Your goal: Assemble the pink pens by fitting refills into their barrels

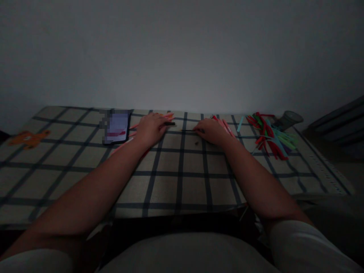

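Note:
My left hand [152, 128] rests on the checked cloth with its fingers closed round a short black object [170, 123] whose end sticks out to the right. Pink and orange strips [133, 133] lie around and partly beneath that hand. Opposite it, my right hand [212, 131] is closed on a thin dark stick [187, 131] with a pale tip pointing left. More pink and red strips [226, 126] lie just beyond and beside the right hand. A small dark bit [196, 143] sits on the cloth between my hands, nearer the right one.
A phone or tablet [117, 127] with a lit screen lies left of my left hand. An orange shape [28, 139] is at the far left of the checked tablecloth [167, 189]. Red, green and blue strips [270, 136] and a clear cup [289, 118] are at the right.

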Motion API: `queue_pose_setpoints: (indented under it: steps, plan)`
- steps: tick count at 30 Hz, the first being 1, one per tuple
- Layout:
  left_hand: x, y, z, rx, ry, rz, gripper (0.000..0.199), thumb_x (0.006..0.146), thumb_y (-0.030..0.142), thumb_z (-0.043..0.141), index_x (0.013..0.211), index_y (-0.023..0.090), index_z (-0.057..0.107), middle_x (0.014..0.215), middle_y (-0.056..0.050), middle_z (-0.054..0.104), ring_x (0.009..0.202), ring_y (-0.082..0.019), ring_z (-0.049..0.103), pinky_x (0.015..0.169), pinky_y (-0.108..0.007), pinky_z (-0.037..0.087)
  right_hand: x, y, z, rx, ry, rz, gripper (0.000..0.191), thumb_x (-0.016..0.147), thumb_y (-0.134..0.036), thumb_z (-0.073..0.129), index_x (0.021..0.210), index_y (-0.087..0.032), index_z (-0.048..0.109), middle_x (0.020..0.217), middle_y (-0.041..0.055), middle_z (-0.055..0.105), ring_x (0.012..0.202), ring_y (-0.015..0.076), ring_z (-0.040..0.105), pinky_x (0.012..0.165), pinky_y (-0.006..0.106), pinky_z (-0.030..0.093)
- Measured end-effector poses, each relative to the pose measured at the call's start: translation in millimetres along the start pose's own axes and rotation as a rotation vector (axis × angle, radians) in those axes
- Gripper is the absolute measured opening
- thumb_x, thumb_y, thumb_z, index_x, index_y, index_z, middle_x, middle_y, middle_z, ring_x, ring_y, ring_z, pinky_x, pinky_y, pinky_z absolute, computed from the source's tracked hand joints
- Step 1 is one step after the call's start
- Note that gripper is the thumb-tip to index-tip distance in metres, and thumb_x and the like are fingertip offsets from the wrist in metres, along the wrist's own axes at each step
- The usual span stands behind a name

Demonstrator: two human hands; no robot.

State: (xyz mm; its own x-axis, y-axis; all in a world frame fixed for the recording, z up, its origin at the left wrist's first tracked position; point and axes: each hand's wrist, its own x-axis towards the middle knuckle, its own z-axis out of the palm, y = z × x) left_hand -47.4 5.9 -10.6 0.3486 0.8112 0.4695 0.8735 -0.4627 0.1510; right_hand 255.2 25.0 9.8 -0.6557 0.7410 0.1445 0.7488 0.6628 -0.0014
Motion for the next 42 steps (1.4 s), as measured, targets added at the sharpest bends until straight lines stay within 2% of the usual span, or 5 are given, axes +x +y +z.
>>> queue_pose_setpoints:
  steps: [9, 15, 21, 35, 42]
  plan:
    - [2, 7, 1.2, -0.155, -0.141, 0.310, 0.030, 0.104, 0.031, 0.061, 0.123, 0.026, 0.083, 0.122, -0.008, 0.085, 0.125, -0.030, 0.074, 0.113, -0.050, 0.053, 5, -5, 13, 0.055, 0.031, -0.053, 0.035, 0.107, -0.018, 0.057, 0.129, -0.020, 0.083, 0.123, 0.0129, 0.081, 0.114, 0.0261, 0.071, 0.098, 0.037, 0.049]
    - [3, 4, 3.3, -0.189, -0.216, 0.349, 0.026, 0.102, 0.031, 0.064, 0.119, 0.029, 0.085, 0.117, -0.005, 0.087, 0.116, -0.027, 0.079, 0.110, -0.047, 0.057, 2, 2, 8, 0.058, 0.051, 0.004, 0.038, 0.105, -0.018, 0.060, 0.137, -0.021, 0.080, 0.126, 0.0128, 0.083, 0.115, 0.0280, 0.072, 0.099, 0.040, 0.050]
    - [3, 4, 3.7, -0.146, -0.211, 0.358, 0.027, 0.103, 0.030, 0.065, 0.120, 0.027, 0.085, 0.113, -0.006, 0.087, 0.113, -0.027, 0.080, 0.109, -0.045, 0.058, 0, 3, 1, -0.037, 0.052, 0.102, 0.028, 0.106, -0.021, 0.061, 0.117, -0.023, 0.087, 0.121, 0.0119, 0.084, 0.114, 0.0304, 0.072, 0.096, 0.044, 0.051]
    - [4, 5, 2.9, -0.170, -0.208, 0.363, 0.026, 0.101, 0.029, 0.066, 0.119, 0.028, 0.085, 0.116, -0.005, 0.087, 0.113, -0.026, 0.079, 0.110, -0.044, 0.055, -1, 9, 4, -0.061, -0.005, 0.060, 0.029, 0.103, -0.019, 0.062, 0.116, -0.023, 0.088, 0.122, 0.0111, 0.084, 0.113, 0.0303, 0.074, 0.094, 0.042, 0.052]
    - [4, 2, 5.1, -0.148, -0.211, 0.339, 0.026, 0.103, 0.032, 0.065, 0.119, 0.025, 0.085, 0.116, -0.006, 0.087, 0.114, -0.027, 0.078, 0.111, -0.045, 0.055, 1, -4, -1, -0.021, -0.045, 0.094, 0.037, 0.105, -0.016, 0.058, 0.130, -0.022, 0.084, 0.131, 0.0096, 0.083, 0.123, 0.0281, 0.071, 0.107, 0.041, 0.050]
